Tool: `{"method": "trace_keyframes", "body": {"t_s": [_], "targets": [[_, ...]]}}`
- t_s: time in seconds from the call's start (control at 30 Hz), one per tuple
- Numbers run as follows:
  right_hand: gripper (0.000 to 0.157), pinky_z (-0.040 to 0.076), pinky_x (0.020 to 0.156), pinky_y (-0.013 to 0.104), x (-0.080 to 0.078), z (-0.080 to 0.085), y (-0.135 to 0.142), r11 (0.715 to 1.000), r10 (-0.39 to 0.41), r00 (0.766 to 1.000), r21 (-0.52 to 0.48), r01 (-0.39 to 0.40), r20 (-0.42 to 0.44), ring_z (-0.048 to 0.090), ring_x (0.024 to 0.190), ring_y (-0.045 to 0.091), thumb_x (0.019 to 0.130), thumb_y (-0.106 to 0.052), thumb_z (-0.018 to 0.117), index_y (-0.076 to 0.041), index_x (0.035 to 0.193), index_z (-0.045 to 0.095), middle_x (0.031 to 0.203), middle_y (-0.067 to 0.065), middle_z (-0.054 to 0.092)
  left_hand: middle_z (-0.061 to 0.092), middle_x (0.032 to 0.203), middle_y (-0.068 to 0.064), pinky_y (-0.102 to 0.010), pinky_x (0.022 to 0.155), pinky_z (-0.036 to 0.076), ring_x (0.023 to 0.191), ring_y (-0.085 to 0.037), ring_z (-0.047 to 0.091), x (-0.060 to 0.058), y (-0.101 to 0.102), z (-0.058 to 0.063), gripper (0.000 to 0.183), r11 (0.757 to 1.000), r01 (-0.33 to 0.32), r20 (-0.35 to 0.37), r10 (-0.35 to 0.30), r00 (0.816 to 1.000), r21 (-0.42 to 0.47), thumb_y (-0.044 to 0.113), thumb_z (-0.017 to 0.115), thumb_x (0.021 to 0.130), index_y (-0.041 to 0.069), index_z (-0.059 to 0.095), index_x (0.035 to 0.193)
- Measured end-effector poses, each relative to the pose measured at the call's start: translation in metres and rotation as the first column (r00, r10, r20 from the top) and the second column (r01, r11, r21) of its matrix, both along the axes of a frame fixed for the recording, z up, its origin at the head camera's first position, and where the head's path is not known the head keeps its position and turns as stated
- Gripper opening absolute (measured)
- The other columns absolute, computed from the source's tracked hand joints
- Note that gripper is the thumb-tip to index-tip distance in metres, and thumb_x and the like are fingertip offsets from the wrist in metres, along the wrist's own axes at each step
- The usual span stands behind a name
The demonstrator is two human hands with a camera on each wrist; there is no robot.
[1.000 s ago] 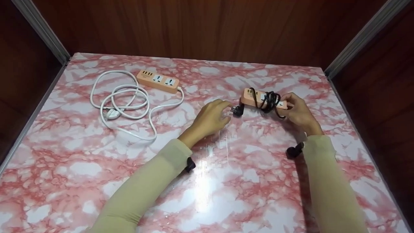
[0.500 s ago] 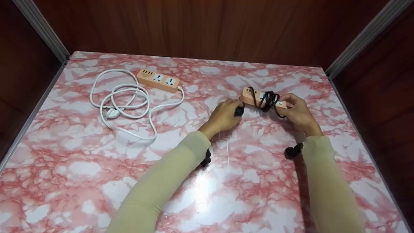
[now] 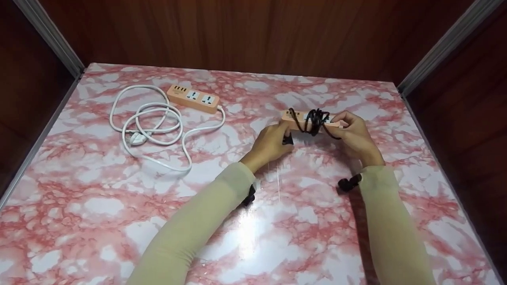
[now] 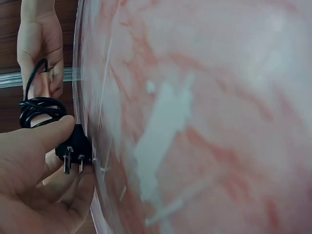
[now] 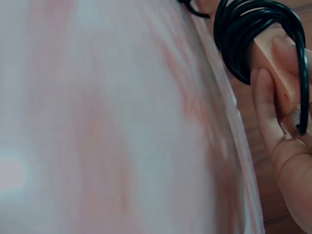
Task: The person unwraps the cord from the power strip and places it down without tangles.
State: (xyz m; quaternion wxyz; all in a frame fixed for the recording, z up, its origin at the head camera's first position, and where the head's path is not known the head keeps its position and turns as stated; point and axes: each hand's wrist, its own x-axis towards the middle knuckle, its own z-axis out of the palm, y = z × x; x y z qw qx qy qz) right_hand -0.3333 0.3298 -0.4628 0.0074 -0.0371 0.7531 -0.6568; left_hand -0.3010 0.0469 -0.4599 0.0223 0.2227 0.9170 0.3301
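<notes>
My right hand grips the right end of an orange power strip. A black cord is wound in several turns round the strip's middle. At the strip's left end, my left hand pinches the cord's black plug between thumb and fingers. The metal pins of the plug stick out past the fingers in the left wrist view. The right wrist view shows my fingers and thumb on the strip's casing, beside where the cord leaves it.
A second orange power strip lies farther left on the marbled table. Its white cord lies in loose loops, with a white plug among them. Dark wooden panels stand round the table's back and sides.
My left hand has reached right and taken hold of the black plug. Then the right hand has shifted left, bringing the wrapped power strip with it. The white-corded strip has stayed put.
</notes>
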Motion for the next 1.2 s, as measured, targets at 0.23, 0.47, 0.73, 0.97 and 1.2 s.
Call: {"method": "trace_keyframes", "body": {"t_s": [0.23,0.47,0.73,0.97,1.2], "targets": [[0.020,0.058,0.068,0.020,0.005,0.009,-0.020,0.990,0.014,1.000,-0.137,-0.018,-0.028,0.069,0.073,0.009,0.089,0.004,0.083,-0.004,0.095,0.064,0.113,0.011,0.056,0.069,0.103,-0.008,-0.042,0.085,0.054,0.093,-0.025,0.064,0.005,-0.022,0.003,0.030,0.999,-0.022,-0.029,0.023,0.999,0.038,0.015,0.077,0.091,0.011,0.063,0.118],[0.021,0.062,0.078,0.027,0.010,0.029,-0.046,0.944,-0.011,0.991,-0.328,-0.033,-0.130,0.068,0.079,0.013,0.089,0.012,0.078,-0.003,0.095,0.064,0.102,0.010,0.059,0.067,0.112,-0.006,-0.042,0.089,0.053,0.104,-0.025,0.063,0.015,-0.045,0.020,0.031,0.971,-0.118,-0.037,0.128,0.991,0.208,0.018,0.077,0.088,0.014,0.064,0.115],[0.025,0.062,0.078,0.029,0.019,0.059,-0.074,0.884,0.002,0.970,-0.454,-0.115,-0.243,0.069,0.081,0.018,0.090,0.021,0.069,-0.003,0.096,0.065,0.101,0.012,0.060,0.063,0.122,-0.006,-0.037,0.096,0.053,0.112,-0.021,0.060,0.027,-0.064,0.041,0.036,0.905,-0.172,-0.035,0.201,0.979,0.389,0.015,0.074,0.085,0.012,0.063,0.119],[0.025,0.062,0.075,0.029,0.032,0.084,-0.090,0.858,0.004,0.957,-0.490,-0.153,-0.292,0.068,0.083,0.020,0.089,0.021,0.070,-0.002,0.097,0.064,0.104,0.014,0.061,0.065,0.120,-0.007,-0.037,0.095,0.052,0.112,-0.021,0.061,0.039,-0.080,0.061,0.039,0.852,-0.177,-0.026,0.218,0.976,0.493,0.012,0.074,0.083,0.010,0.061,0.120],[0.024,0.061,0.073,0.027,0.049,0.104,-0.099,0.860,0.024,0.937,-0.472,-0.196,-0.347,0.066,0.085,0.018,0.089,0.022,0.067,0.000,0.098,0.063,0.106,0.015,0.061,0.068,0.112,-0.005,-0.038,0.095,0.049,0.105,-0.020,0.063,0.051,-0.095,0.077,0.035,0.828,-0.191,-0.043,0.251,0.967,0.527,0.012,0.069,0.083,0.011,0.060,0.116]]}}
